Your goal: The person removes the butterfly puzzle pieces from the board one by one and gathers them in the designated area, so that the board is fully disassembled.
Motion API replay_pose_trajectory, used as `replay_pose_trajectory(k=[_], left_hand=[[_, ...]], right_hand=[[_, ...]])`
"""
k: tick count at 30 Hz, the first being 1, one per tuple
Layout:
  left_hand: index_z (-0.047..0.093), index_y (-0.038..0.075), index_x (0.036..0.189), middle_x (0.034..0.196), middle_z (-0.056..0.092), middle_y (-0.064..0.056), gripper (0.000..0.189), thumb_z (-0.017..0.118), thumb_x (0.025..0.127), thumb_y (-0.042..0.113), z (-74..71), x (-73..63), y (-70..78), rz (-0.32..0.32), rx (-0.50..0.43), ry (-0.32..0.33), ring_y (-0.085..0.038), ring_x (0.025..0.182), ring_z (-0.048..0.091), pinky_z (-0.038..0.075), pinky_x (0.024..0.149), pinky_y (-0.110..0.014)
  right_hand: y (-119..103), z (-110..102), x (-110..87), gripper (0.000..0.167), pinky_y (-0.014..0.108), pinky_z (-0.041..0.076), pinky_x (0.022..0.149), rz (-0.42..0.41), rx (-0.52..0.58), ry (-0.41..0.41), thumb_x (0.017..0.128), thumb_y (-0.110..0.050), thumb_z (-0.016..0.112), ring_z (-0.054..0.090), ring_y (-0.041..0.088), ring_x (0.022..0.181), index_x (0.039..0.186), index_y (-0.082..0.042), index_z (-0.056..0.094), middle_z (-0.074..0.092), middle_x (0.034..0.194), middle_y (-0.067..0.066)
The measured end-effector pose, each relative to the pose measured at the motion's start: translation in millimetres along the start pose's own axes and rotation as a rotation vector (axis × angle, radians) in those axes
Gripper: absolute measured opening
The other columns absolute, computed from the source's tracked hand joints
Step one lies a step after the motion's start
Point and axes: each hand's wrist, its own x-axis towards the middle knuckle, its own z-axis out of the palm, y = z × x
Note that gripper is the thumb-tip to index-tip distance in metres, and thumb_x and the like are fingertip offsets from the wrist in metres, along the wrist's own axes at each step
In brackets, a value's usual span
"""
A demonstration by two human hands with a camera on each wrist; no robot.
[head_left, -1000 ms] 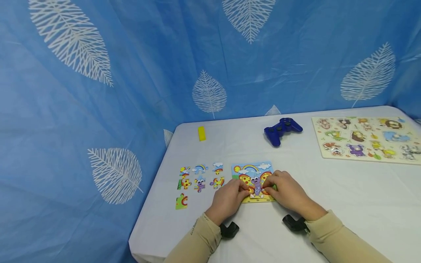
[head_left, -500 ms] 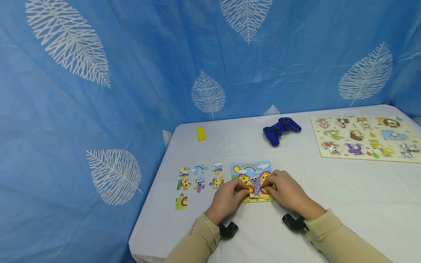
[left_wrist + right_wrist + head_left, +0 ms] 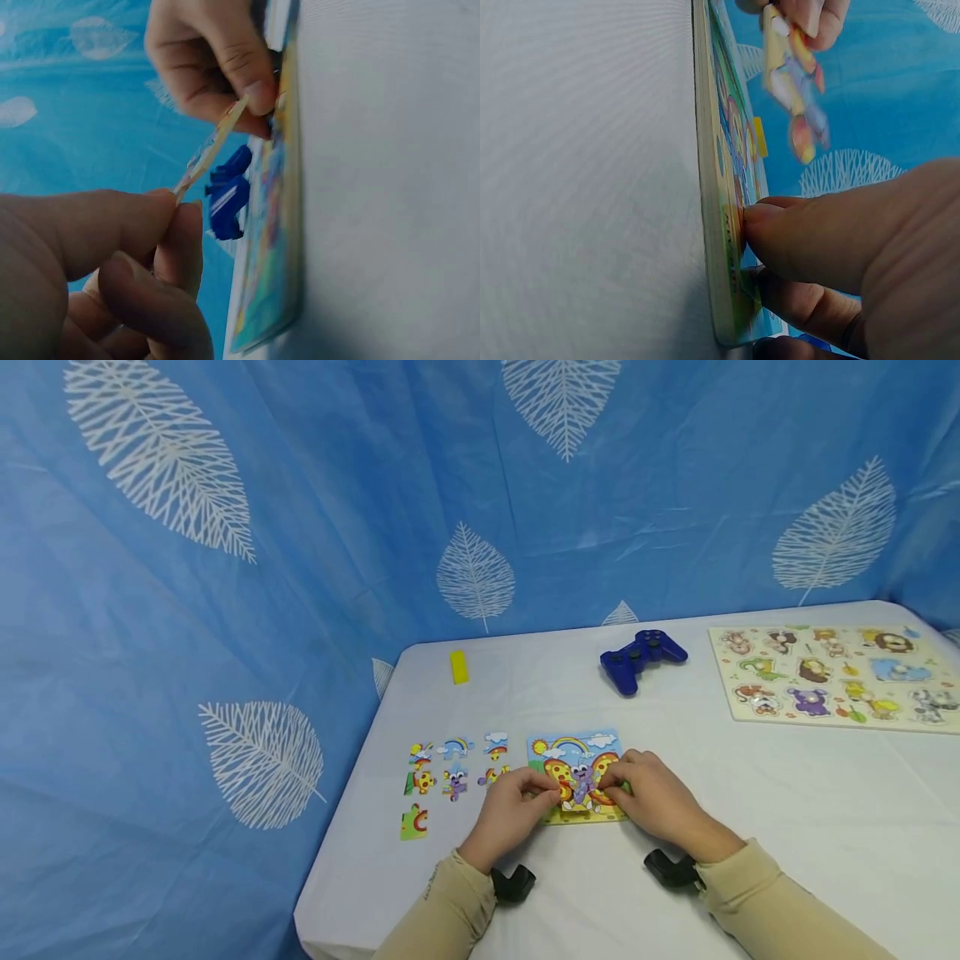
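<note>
My left hand [image 3: 508, 814] pinches a jigsaw piece [image 3: 787, 79] by one edge between thumb and fingers. The piece shows a purple body and white feet, and it is tilted, raised off the butterfly puzzle board [image 3: 551, 817] at its lower part. My right hand [image 3: 654, 797] is at the board's right side; in the right wrist view its thumb [image 3: 802, 240] touches the board's picture, with the other fingers loosely bent. Fingers cover parts of the butterfly's wings. In the left wrist view the piece spans the space between both hands.
Several loose jigsaw pieces [image 3: 454, 783] lie in rows left of the board. A yellow block [image 3: 459, 667] and a blue game controller [image 3: 642, 658] are farther back. An animal peg puzzle [image 3: 836, 677] lies at the back right. A blue curtain [image 3: 337, 510] hangs behind the table.
My left hand has moved slightly left and lifted the jigsaw piece into a tilt, away from the right fingers. My right hand has stayed at nearly the same spot on the board.
</note>
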Motion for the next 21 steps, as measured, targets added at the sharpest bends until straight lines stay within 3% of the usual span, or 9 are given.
replay_pose_trajectory(k=[3, 6, 9, 14, 18, 21], left_hand=[[0.075, 0.017, 0.097, 0.094, 0.072, 0.007, 0.005, 0.075, 0.095, 0.021, -7.7, -4.8, -0.5, -0.004, -0.024, 0.02, -0.005, 0.075, 0.059, 0.049, 0.062, -0.024], [0.074, 0.018, 0.096, 0.093, 0.071, 0.006, 0.003, 0.074, 0.095, 0.021, -20.7, -14.7, 0.1, -0.028, 0.009, 0.057, -0.007, 0.071, 0.058, 0.048, 0.059, -0.024], [0.074, 0.016, 0.096, 0.092, 0.07, 0.004, 0.003, 0.073, 0.093, 0.017, -43.5, -31.2, -2.8, -0.06, 0.082, 0.105, -0.01, 0.069, 0.058, 0.048, 0.058, -0.026], [0.073, 0.012, 0.095, 0.088, 0.068, 0.0, 0.005, 0.072, 0.09, 0.012, -90.8, -52.6, -16.7, -0.168, 0.179, 0.169, -0.014, 0.071, 0.058, 0.048, 0.058, -0.027], [0.072, 0.007, 0.096, 0.084, 0.067, -0.003, 0.008, 0.072, 0.09, 0.011, -115.9, -59.9, -27.8, -0.24, 0.209, 0.15, -0.017, 0.071, 0.056, 0.046, 0.058, -0.03], [0.072, 0.005, 0.097, 0.082, 0.066, -0.002, 0.01, 0.071, 0.089, 0.012, -122.5, -62.9, -35.4, -0.278, 0.258, 0.14, -0.016, 0.07, 0.055, 0.045, 0.059, -0.031]], right_hand=[[-0.3, -0.5, -0.8, 0.016, 0.038, 0.048, 0.075, 0.002, 0.009, -0.003, 0.088, -0.007, 0.078, 0.054, 0.016, 0.085, 0.086, -0.023, 0.076, 0.06, 0.086, -0.008], [-1.4, -0.8, -1.0, 0.012, 0.038, 0.047, 0.075, 0.003, 0.015, -0.011, 0.089, -0.01, 0.078, 0.054, 0.016, 0.086, 0.086, -0.022, 0.076, 0.06, 0.087, -0.008], [-2.8, 1.2, -1.7, 0.012, 0.036, 0.047, 0.074, 0.001, 0.022, -0.02, 0.09, -0.01, 0.078, 0.052, 0.015, 0.085, 0.087, -0.022, 0.077, 0.059, 0.087, -0.009], [-3.9, 0.4, -0.2, 0.013, 0.036, 0.047, 0.074, -0.003, 0.017, -0.015, 0.089, -0.009, 0.079, 0.052, 0.015, 0.084, 0.087, -0.022, 0.076, 0.059, 0.087, -0.008], [-3.0, -2.0, 0.7, 0.014, 0.037, 0.047, 0.074, 0.007, 0.013, -0.004, 0.088, -0.008, 0.079, 0.053, 0.017, 0.085, 0.087, -0.021, 0.076, 0.059, 0.086, -0.008], [-2.0, -1.3, -0.1, 0.013, 0.038, 0.047, 0.075, 0.011, 0.018, -0.016, 0.089, -0.008, 0.079, 0.053, 0.017, 0.085, 0.087, -0.02, 0.076, 0.06, 0.087, -0.007]])
